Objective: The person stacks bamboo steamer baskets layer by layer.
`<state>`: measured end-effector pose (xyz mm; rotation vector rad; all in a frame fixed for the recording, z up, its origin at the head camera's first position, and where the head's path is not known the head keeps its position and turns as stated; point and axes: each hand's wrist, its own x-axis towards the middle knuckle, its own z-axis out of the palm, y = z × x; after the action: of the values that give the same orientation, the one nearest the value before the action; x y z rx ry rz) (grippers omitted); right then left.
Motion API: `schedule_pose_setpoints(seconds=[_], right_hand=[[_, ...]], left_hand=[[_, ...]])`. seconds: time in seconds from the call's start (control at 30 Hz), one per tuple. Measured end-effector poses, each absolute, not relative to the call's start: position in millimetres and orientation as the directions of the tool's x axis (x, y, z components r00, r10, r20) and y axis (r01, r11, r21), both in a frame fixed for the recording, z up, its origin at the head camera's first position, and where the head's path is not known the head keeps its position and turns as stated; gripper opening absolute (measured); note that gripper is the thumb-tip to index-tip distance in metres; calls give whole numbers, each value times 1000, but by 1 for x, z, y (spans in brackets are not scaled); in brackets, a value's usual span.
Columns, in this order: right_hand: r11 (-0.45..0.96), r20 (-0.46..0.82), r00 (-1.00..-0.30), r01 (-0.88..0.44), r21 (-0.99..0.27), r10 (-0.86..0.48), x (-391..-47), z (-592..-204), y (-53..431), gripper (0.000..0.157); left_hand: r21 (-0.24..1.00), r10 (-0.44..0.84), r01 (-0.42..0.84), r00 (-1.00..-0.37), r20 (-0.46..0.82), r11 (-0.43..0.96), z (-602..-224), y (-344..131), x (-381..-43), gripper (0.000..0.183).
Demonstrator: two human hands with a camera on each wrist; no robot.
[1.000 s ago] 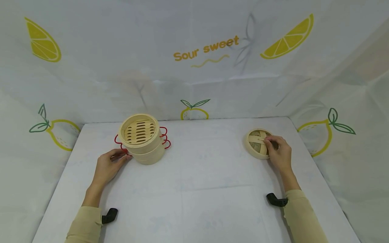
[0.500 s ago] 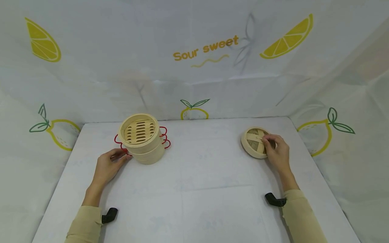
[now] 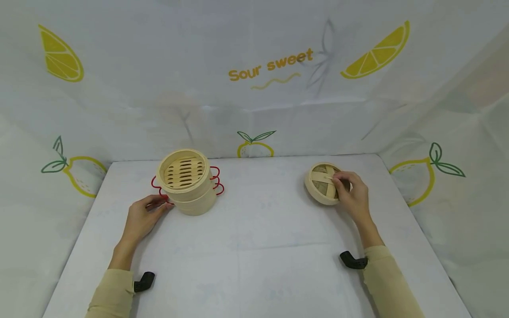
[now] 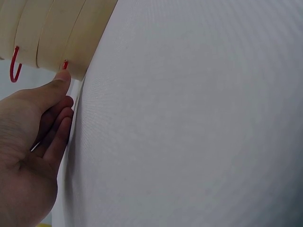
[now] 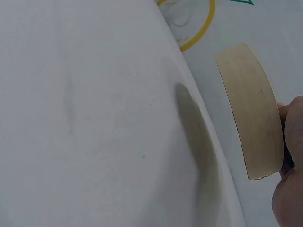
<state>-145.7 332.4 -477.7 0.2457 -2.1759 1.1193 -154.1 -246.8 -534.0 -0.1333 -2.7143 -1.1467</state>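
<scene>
A round bamboo steamer (image 3: pixel 195 201) stands on the left of the table, its tiers stacked and its slatted top uncovered. Red loop handles stick out on both sides. My left hand (image 3: pixel 142 217) is at its lower left side, thumb and fingers pinching the lowest red handle (image 4: pixel 65 64). To the right, the woven bamboo lid (image 3: pixel 319 189) is in my right hand (image 3: pixel 355 196), which pinches the strap on its top. In the right wrist view the lid's side wall (image 5: pixel 251 113) hangs above the table, apart from its shadow. That view cuts off most of the right hand.
A white cloth covers the table (image 3: pixel 254 260). White curtains (image 3: pixel 254 108) with lemon prints rise behind it and at both sides. Black wrist-worn devices sit at both sleeves.
My right hand has lifted the lid and moved it left, tilting it somewhat. The left hand and the steamer stay in place; the head view shifts slightly.
</scene>
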Motion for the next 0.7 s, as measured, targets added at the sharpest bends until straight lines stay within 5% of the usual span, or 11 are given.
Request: schedule_pose_setpoints(seconds=[0.7], right_hand=[[529, 648, -758, -524, -668, 68, -171, -446, 288, 8]], left_hand=[[705, 20, 168, -977, 213, 689, -535, -248, -154, 38]])
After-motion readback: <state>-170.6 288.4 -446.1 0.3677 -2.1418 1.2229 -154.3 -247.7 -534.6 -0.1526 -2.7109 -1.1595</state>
